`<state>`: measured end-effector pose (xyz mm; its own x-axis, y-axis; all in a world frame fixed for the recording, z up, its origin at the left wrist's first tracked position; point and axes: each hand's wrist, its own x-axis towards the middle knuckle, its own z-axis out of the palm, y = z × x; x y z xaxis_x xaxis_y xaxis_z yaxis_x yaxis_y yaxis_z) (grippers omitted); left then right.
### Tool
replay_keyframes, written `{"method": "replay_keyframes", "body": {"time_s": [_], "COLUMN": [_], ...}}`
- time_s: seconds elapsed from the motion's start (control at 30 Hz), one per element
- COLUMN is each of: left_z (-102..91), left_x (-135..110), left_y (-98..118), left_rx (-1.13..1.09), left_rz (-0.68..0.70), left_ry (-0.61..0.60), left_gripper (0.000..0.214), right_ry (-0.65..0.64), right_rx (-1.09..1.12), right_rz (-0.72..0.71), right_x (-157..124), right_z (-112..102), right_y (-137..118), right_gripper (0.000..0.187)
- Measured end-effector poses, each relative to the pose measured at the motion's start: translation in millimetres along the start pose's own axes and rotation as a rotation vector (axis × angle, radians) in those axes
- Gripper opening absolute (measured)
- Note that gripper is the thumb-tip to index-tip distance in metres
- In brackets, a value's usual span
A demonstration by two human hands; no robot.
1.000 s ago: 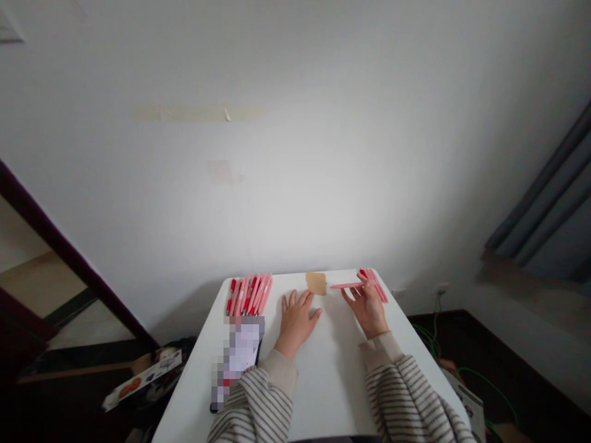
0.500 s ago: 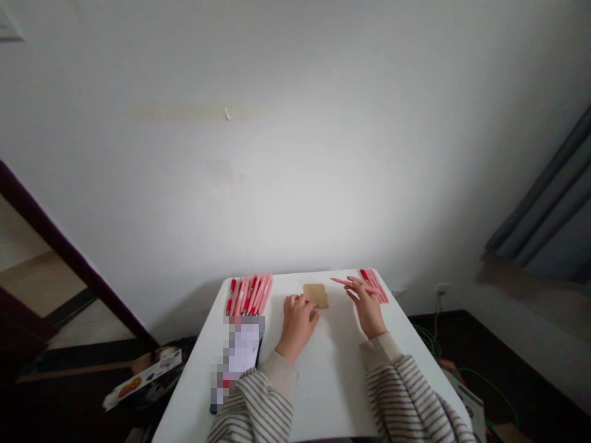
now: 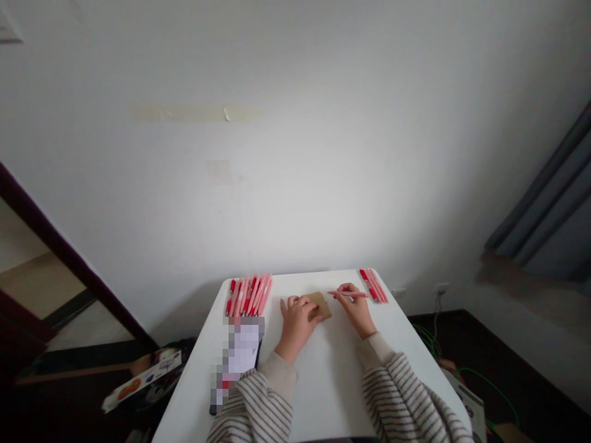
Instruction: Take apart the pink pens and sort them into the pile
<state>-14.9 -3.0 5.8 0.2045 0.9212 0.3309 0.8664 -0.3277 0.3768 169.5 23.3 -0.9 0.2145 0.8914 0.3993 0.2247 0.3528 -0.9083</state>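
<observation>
My right hand (image 3: pixel 357 314) pinches a pink pen (image 3: pixel 353 295) between thumb and fingers, its tip pointing left. That tip is close to the right edge of a small brown square of paper or card (image 3: pixel 319 304); I cannot tell if they touch. My left hand (image 3: pixel 298 321) grips the square's left side, with curled fingers over it and the thumb at its near edge. The square sits tilted and partly hidden under those fingers. Whether it is one sheet or a pad does not show.
Many pink and red pens (image 3: pixel 249 295) lie in a row at the table's back left. Several more pens (image 3: pixel 375 286) lie at the back right corner. A phone-like device (image 3: pixel 244 351), blurred out, rests by my left sleeve. The white table (image 3: pixel 327 381) meets a wall.
My right hand has moved left and turned the pen into a writing grip, away from the right-hand pens. My left hand has taken hold of the brown square, which has turned and shifted nearer.
</observation>
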Motion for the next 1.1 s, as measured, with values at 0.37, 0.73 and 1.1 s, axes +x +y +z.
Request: {"method": "replay_keyframes", "body": {"time_s": [0.37, 0.73, 1.1], "left_z": [-0.2, -3.0, -2.1], "left_x": [-7, -8, -10], "left_y": [5, 5, 4], "left_rx": [0.008, 0.047, 0.042], "left_rz": [0.055, 0.029, 0.009], "left_ry": [-0.051, -0.053, -0.032], "left_gripper": [0.022, 0.035, 0.032], "right_ry": [-0.040, -0.036, -0.085], "right_rx": [-0.079, -0.113, -0.091], "right_rz": [-0.099, -0.096, -0.098], "right_x": [0, -1, 0], "right_z": [3, 4, 5], "right_y": [10, 12, 17], "right_gripper": [0.011, 0.009, 0.012]}}
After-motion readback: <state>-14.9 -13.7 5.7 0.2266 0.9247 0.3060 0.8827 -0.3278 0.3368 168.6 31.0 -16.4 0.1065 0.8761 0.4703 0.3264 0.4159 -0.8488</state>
